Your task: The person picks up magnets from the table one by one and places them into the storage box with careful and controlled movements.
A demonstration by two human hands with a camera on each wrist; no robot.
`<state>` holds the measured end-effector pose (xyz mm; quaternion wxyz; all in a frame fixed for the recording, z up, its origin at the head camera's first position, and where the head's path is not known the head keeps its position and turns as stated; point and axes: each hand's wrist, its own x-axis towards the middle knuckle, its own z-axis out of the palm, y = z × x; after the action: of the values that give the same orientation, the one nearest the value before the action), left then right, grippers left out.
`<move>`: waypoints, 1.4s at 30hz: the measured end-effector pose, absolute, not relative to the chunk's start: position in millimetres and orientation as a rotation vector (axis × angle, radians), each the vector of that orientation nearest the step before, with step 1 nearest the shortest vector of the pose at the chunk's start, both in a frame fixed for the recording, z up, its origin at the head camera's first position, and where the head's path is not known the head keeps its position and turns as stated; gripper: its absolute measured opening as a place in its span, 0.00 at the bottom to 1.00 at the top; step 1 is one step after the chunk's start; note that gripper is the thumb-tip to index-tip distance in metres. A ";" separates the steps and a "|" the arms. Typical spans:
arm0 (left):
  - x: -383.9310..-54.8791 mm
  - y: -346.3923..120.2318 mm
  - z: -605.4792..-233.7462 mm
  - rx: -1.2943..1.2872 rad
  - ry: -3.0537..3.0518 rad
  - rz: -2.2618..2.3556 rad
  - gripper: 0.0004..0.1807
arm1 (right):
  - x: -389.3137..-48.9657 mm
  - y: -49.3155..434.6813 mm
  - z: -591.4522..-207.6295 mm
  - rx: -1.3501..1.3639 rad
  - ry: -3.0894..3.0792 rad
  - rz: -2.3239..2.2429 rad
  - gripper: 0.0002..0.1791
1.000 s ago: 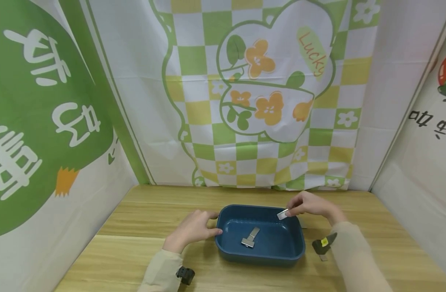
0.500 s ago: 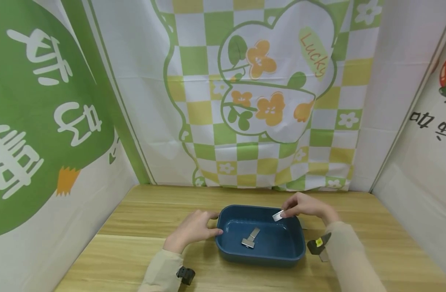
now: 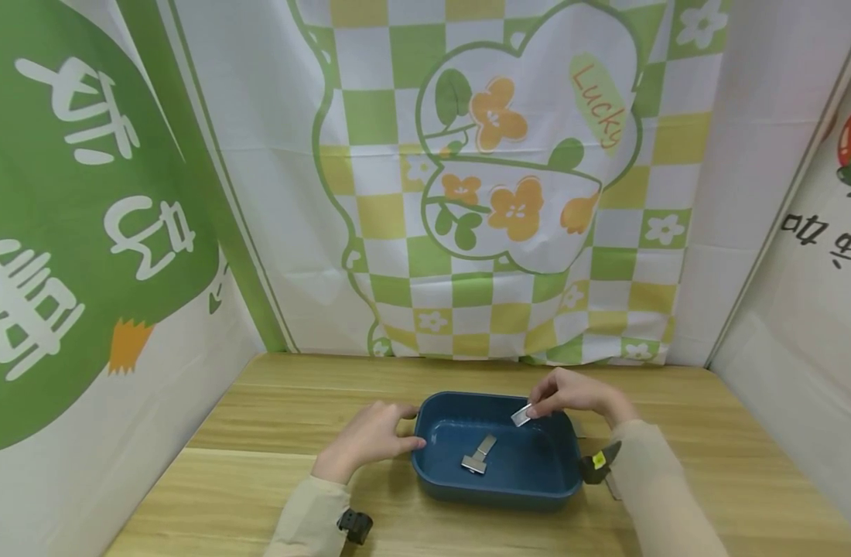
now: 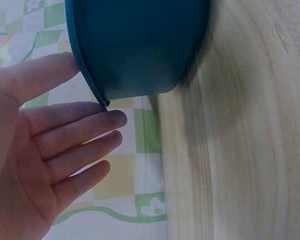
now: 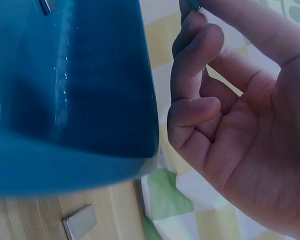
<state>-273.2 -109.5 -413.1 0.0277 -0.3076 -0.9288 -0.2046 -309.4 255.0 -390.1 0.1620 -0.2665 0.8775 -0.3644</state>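
Observation:
A dark blue rounded rectangular box [image 3: 495,497] stands on the wooden table. Inside lie two small flat silver metal pieces [image 3: 474,464], set against each other in a T shape. My right hand [image 3: 573,392] pinches another small silver rectangular piece [image 3: 520,416] between thumb and fingertips, over the box's far right part; its other fingers curl loosely in the right wrist view. My left hand [image 3: 371,435] is at the box's left end, fingers straight. In the left wrist view its thumb touches the box's rim [image 4: 82,65], with the index fingertip right at the corner.
One more silver piece [image 5: 81,221] lies on the table [image 5: 112,210] beside the box, partly covered by the right wrist camera [image 3: 599,463] in the head view. A checked cloth [image 3: 467,309] hangs behind the table, with printed sheets on both sides.
My right hand has moved left and slightly down with the silver piece, farther in over the box. The left hand, the box and the pieces in it have stayed put.

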 end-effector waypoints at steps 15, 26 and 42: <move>-274.3 -109.2 -414.3 -0.962 -2.864 -0.624 0.28 | -307.7 242.1 -389.9 -0.705 2.432 -0.934 0.06; -274.3 -107.9 -415.5 -0.969 -2.880 -0.648 0.29 | -307.1 248.5 -392.2 -0.631 2.446 -0.958 0.07; -272.3 -110.0 -413.3 -0.964 -2.877 -0.669 0.28 | -300.8 283.6 -390.4 -0.683 2.552 -0.997 0.14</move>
<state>-272.3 -110.0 -413.3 0.0173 -0.3101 -0.9258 -0.2154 -300.8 283.6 -390.4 0.1585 -0.2387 0.8924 -0.3486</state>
